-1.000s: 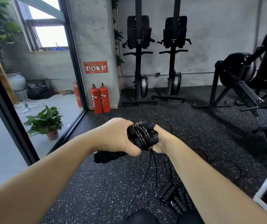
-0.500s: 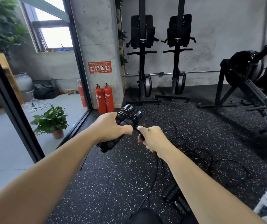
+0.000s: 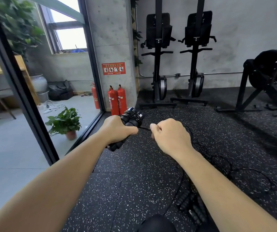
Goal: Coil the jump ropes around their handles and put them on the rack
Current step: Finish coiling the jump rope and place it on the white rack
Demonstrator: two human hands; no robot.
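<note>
Handles point(image 3: 131, 118) of a black jump rope lie paired and tilted in the left hand point(image 3: 117, 129), which is clenched round them. Several turns of cord point(image 3: 145, 128) wrap their upper end. At their 3 o'clock the right hand point(image 3: 169, 136) pinches the taut cord. Slack trails over the speckled floor point(image 3: 134, 181) toward 5 o'clock, where spare handles point(image 3: 187, 202) lie. Fire extinguishers point(image 3: 117, 99) stand at 12 o'clock.

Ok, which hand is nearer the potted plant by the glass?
Left. The left hand, gripping the handles, sits just right of the potted plant; the right hand, pinching the rope, is farther right again.
</note>
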